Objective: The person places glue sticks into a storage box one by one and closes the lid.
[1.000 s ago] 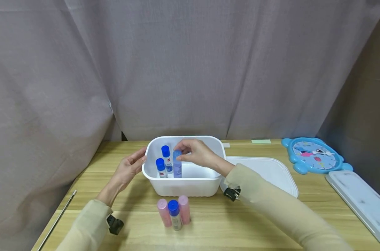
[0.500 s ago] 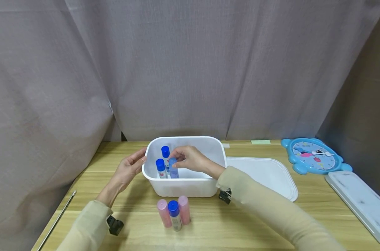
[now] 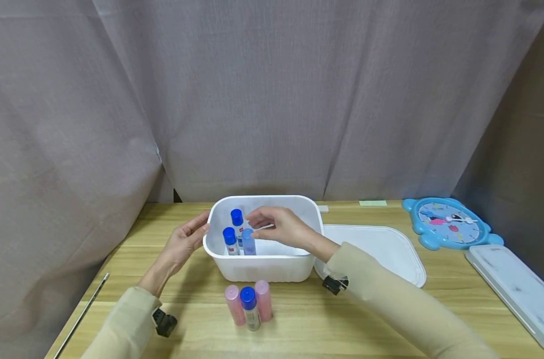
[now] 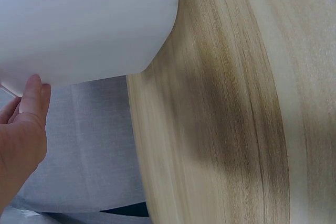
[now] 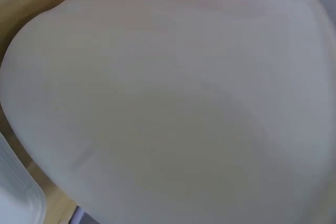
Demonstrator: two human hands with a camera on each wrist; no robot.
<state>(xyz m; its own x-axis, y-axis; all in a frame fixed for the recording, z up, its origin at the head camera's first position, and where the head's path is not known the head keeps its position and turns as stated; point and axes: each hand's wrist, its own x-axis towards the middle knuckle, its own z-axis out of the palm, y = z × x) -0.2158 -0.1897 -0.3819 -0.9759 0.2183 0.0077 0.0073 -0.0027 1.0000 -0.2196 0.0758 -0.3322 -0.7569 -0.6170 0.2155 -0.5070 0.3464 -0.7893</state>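
Note:
In the head view a white plastic box (image 3: pixel 265 269) stands on the table. My left hand (image 3: pixel 184 242) touches the outside of its left wall; the left wrist view shows those fingers (image 4: pixel 32 95) fairly straight against the wall. Inside the box, at its left end, two glue sticks with blue caps (image 3: pixel 237 217) stand upright beside a translucent light-blue glue stick (image 3: pixel 249 243). Over the box is my right hand (image 3: pixel 282 228), thumb and fingers parted just by the light-blue stick's top. Two pink glue sticks (image 3: pixel 264 301) and a blue-capped one (image 3: pixel 251 309) stand in front of the box.
A white lid (image 3: pixel 379 249) lies right of the box, partly under the right forearm. Further right are a blue cartoon clock (image 3: pixel 451 222) and a long whitish case (image 3: pixel 518 289). A thin metal rod (image 3: pixel 81 316) lies at the left edge. Grey curtain (image 3: pixel 272 99) hangs behind.
My right hand lowered the light-blue glue stick leftward beside the two blue-capped ones, then its fingers came off it and drew slightly back right. The left hand stayed at the box wall.

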